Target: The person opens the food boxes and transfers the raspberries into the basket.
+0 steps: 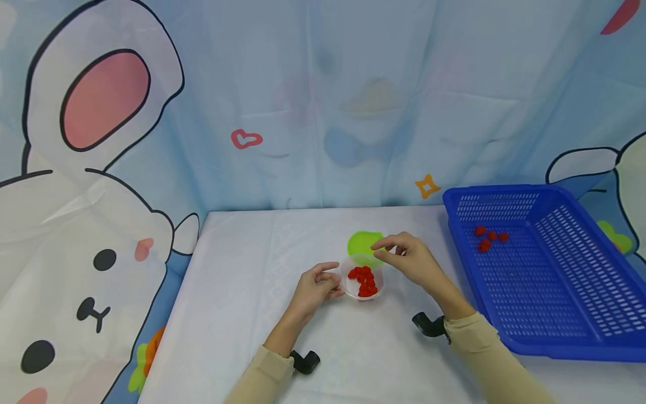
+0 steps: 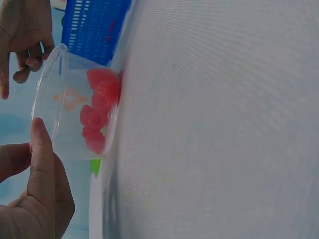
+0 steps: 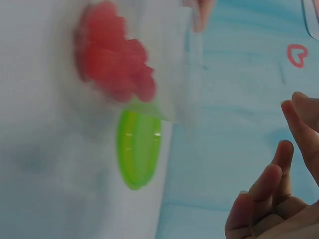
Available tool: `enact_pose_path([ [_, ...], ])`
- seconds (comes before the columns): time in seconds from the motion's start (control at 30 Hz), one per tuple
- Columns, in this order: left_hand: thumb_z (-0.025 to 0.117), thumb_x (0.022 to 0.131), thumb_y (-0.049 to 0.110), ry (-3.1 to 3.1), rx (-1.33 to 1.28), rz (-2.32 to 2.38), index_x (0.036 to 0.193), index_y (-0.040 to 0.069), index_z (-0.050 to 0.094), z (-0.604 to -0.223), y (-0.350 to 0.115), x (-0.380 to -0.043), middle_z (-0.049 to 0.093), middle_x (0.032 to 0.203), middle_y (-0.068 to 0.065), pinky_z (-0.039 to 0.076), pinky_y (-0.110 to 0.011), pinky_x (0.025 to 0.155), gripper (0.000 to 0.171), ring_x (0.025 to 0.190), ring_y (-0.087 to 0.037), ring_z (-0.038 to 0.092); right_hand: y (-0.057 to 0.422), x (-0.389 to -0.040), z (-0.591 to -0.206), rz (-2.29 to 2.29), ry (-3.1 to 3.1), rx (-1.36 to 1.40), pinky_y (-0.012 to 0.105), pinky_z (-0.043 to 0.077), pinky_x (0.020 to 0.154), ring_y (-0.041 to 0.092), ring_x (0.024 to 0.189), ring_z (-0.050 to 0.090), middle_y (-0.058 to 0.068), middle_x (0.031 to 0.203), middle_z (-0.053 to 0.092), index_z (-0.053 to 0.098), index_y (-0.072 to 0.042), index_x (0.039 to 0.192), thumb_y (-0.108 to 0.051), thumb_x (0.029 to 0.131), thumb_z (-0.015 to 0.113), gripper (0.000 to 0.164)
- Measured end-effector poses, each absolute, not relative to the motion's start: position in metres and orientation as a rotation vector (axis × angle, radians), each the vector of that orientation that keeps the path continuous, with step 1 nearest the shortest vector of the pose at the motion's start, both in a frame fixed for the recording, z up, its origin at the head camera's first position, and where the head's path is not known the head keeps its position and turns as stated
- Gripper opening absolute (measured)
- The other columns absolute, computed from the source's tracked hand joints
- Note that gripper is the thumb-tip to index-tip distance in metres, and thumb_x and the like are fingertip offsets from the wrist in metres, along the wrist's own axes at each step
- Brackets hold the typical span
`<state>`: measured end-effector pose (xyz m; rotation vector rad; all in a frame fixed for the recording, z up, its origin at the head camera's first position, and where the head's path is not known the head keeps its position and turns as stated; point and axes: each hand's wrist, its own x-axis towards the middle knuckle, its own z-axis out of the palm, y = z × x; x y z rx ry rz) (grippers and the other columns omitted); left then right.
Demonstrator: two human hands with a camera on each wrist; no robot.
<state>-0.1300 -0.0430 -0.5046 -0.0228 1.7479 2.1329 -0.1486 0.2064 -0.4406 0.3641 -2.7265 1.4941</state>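
Observation:
A clear plastic tub stands on the white table with several red raspberries heaped in its bottom. My left hand is at the tub's left side, pinching its rim between finger and thumb. Over the tub's far right side hovers my right hand, its fingers loosely extended with nothing between them. The right wrist view shows those fingertips apart from the tub. Just behind the tub lies a bright green, round, shallow piece like a lid, partly overlapped by the tub.
On the right a large blue plastic basket stands on the table, with several raspberries near its far left corner. A printed blue curtain hangs behind the table. A dark camera mount sits at the left wrist, another at the right.

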Motion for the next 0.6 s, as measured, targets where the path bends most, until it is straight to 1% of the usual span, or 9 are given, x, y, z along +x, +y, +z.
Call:
enact_pose_path([
  [0.07, 0.065, 0.096, -0.001, 1.753, -0.024, 2.130, 0.135, -0.002, 0.057, -0.505, -0.043, -0.130, 0.061, 0.103, -0.017, 0.062, -0.035, 0.080, 0.040, 0.084, -0.019, 0.066, 0.203, -0.148, -0.451, 1.455, -2.727, 0.350, 0.032, 0.046, 0.063, 0.028, 0.086, 0.050, 0.006, 0.095, 0.062, 0.078, -0.010, 0.105, -0.013, 0.091, 0.076, 0.015],
  [0.13, 0.065, 0.096, -0.001, 1.753, -0.024, 2.130, 0.135, -0.002, 0.057, -0.506, -0.043, -0.131, 0.061, 0.104, -0.018, 0.062, -0.034, 0.080, 0.040, 0.084, -0.019, 0.066, 0.198, -0.146, -0.461, 1.419, -2.722, 0.335, 0.034, 0.046, 0.067, 0.031, 0.088, 0.051, 0.010, 0.095, 0.061, 0.079, -0.010, 0.104, -0.011, 0.089, 0.078, 0.015],
  [0.23, 0.065, 0.096, -0.001, 1.752, -0.025, 2.130, 0.134, -0.001, 0.058, -0.507, -0.043, -0.131, 0.061, 0.104, -0.019, 0.062, -0.034, 0.079, 0.039, 0.084, -0.019, 0.066, 0.193, -0.144, -0.476, 1.308, -2.727, 0.325, 0.036, 0.043, 0.071, 0.034, 0.093, 0.049, 0.014, 0.097, 0.058, 0.080, -0.010, 0.100, -0.007, 0.086, 0.079, 0.015],
  [0.33, 0.066, 0.096, 0.000, 1.753, -0.023, 2.132, 0.135, -0.001, 0.058, -0.507, -0.043, -0.130, 0.061, 0.103, -0.017, 0.062, -0.034, 0.080, 0.039, 0.084, -0.019, 0.066, 0.188, -0.142, -0.486, 1.128, -2.744, 0.345, 0.037, 0.041, 0.069, 0.034, 0.092, 0.048, 0.015, 0.098, 0.054, 0.081, -0.011, 0.098, -0.007, 0.083, 0.081, 0.015],
  [0.43, 0.066, 0.096, 0.000, 1.758, -0.023, 2.133, 0.135, -0.001, 0.057, -0.507, -0.043, -0.130, 0.061, 0.102, -0.015, 0.062, -0.035, 0.080, 0.040, 0.084, -0.019, 0.066, 0.184, -0.140, -0.492, 0.943, -2.772, 0.365, 0.040, 0.039, 0.068, 0.033, 0.090, 0.047, 0.015, 0.098, 0.053, 0.081, -0.011, 0.098, -0.010, 0.082, 0.082, 0.016],
  [0.6, 0.066, 0.096, 0.000, 1.753, -0.024, 2.132, 0.136, -0.002, 0.057, -0.508, -0.043, -0.130, 0.061, 0.103, -0.017, 0.062, -0.035, 0.080, 0.041, 0.084, -0.019, 0.066, 0.179, -0.139, -0.494, 0.815, -2.858, 0.326, 0.041, 0.040, 0.066, 0.032, 0.088, 0.046, 0.013, 0.098, 0.053, 0.081, -0.013, 0.100, -0.013, 0.082, 0.081, 0.018],
])
